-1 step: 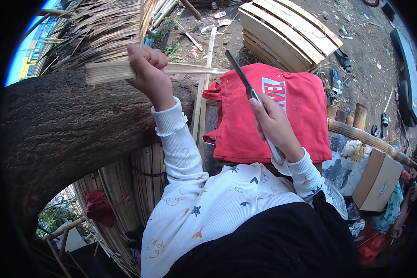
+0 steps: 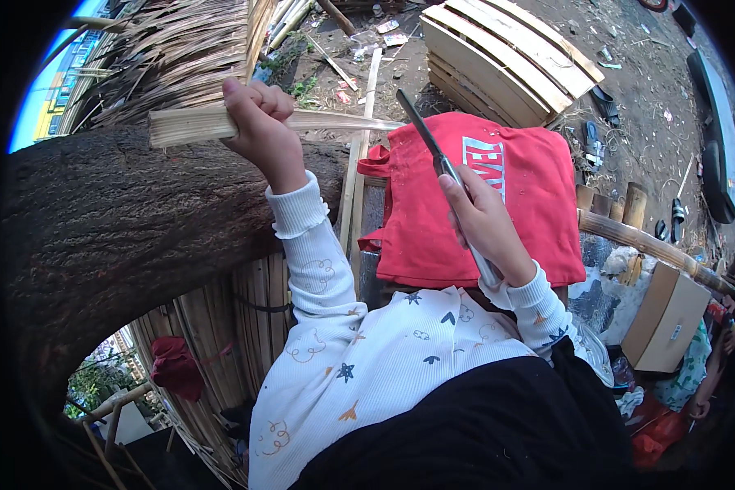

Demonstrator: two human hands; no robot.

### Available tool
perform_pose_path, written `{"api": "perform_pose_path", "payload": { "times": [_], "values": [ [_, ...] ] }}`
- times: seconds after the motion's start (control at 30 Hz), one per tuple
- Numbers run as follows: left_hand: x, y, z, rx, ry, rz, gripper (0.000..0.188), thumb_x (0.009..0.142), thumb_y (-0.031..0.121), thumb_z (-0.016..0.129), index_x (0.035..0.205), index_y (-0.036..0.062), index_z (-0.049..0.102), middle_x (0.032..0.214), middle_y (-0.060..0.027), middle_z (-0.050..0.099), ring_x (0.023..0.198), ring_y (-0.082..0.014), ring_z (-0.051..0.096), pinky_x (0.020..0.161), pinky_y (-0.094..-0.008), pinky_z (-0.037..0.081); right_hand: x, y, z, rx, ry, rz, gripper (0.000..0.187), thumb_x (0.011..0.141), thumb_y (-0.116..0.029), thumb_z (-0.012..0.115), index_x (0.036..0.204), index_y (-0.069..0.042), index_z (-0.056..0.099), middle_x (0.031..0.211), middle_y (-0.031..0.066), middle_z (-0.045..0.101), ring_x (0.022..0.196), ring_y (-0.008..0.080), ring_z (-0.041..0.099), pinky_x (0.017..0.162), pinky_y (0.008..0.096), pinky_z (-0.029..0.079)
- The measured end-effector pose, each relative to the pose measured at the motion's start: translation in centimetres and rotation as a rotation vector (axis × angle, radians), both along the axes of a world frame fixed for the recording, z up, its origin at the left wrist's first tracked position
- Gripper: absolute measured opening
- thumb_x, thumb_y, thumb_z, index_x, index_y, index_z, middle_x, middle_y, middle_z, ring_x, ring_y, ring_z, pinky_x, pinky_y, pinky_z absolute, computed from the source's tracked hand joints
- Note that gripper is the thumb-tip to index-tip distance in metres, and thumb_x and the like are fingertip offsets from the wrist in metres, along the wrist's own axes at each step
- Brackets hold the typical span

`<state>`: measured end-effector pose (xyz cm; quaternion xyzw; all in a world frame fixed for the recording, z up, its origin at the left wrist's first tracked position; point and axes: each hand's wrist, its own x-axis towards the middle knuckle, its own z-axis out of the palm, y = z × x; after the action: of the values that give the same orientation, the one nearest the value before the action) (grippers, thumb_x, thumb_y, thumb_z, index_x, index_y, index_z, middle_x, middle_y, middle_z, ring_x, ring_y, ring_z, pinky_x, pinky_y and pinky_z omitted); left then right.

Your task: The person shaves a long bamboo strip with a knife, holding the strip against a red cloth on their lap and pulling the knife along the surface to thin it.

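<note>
My left hand (image 2: 259, 126) is closed around a pale, flat length of split bamboo or wood (image 2: 189, 127). Its broad end sticks out to the left of my fist, and a thin part runs right to the edge of the red cloth bag (image 2: 474, 237). In my right hand (image 2: 488, 216) is a long, narrow knife (image 2: 420, 122), its dark blade pointing up and to the left over the bag. A gap lies between the blade and the pale strip's end. The bag spreads out in front of me, with its handles at the left side.
A thick tree trunk (image 2: 139, 204) crosses the left, under my left forearm. Slatted wooden panels (image 2: 498, 61) are stacked beyond the bag. At right are a bamboo pole (image 2: 661, 249), a cardboard box (image 2: 668, 318) and part of another person (image 2: 702, 400). Dry thatch (image 2: 180, 57) stands far left.
</note>
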<state>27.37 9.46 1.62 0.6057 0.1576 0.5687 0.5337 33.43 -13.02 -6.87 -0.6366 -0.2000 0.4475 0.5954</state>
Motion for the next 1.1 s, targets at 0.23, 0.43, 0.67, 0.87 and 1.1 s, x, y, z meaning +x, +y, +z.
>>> {"api": "perform_pose_path", "payload": {
  "times": [0.23, 0.43, 0.67, 0.87, 1.1],
  "values": [
    [1.0, -1.6, -0.7, 0.022, 0.012, 0.041, 0.048, 0.096, 0.031, 0.037, 0.055, 0.0127, 0.02, 0.049, 0.0038, 0.017, 0.042, -0.0075, 0.012, 0.041, -0.025, 0.013, -0.6, 0.6, 0.2, -0.011, -0.061, 0.058, 0.037, 0.093, -0.036, 0.045, 0.08, -0.002, 0.045, 0.052, 0.0035, 0.041, 0.045, 0.0102, 0.038, 0.042, 0.0294, 0.031],
    [0.7, -3.4, -2.0, 0.017, 0.007, 0.007, 0.049, 0.096, 0.032, 0.035, 0.054, 0.0125, 0.02, 0.048, 0.0039, 0.018, 0.042, -0.0069, 0.013, 0.04, -0.0248, 0.012, -0.7, 3.1, 2.3, 0.167, -0.188, 0.138, 0.035, 0.096, -0.038, 0.038, 0.083, -0.006, 0.044, 0.054, -0.001, 0.042, 0.04, 0.0059, 0.04, 0.035, 0.0226, 0.032],
    [0.7, -2.8, -2.3, -0.062, -0.008, -0.029, 0.049, 0.096, 0.033, 0.035, 0.055, 0.0125, 0.02, 0.048, 0.0035, 0.018, 0.041, -0.0071, 0.014, 0.04, -0.0249, 0.012, -1.5, 5.7, 3.2, 0.313, 0.129, 0.013, 0.04, 0.094, -0.036, 0.042, 0.08, 0.001, 0.043, 0.05, 0.0072, 0.044, 0.043, 0.0161, 0.048, 0.043, 0.0331, 0.037],
    [-0.2, -2.1, -2.6, -0.002, -0.009, -0.042, 0.048, 0.097, 0.033, 0.035, 0.056, 0.0129, 0.02, 0.05, 0.0035, 0.019, 0.042, -0.0068, 0.014, 0.04, -0.0249, 0.012, -1.1, 7.6, 2.2, 0.144, -0.065, 0.204, 0.041, 0.095, -0.04, 0.037, 0.082, -0.004, 0.047, 0.054, -0.0001, 0.043, 0.039, 0.0091, 0.044, 0.035, 0.0248, 0.036],
    [1.9, -2.8, -2.4, 0.003, 0.035, -0.014, 0.046, 0.096, 0.032, 0.036, 0.057, 0.0129, 0.022, 0.049, 0.0041, 0.019, 0.041, -0.0069, 0.014, 0.04, -0.0251, 0.012, -1.6, 8.4, 0.7, 0.272, -0.166, -0.082, 0.043, 0.094, -0.039, 0.04, 0.077, -0.001, 0.047, 0.054, 0.006, 0.044, 0.044, 0.0145, 0.047, 0.04, 0.0295, 0.036]
  ]
}}
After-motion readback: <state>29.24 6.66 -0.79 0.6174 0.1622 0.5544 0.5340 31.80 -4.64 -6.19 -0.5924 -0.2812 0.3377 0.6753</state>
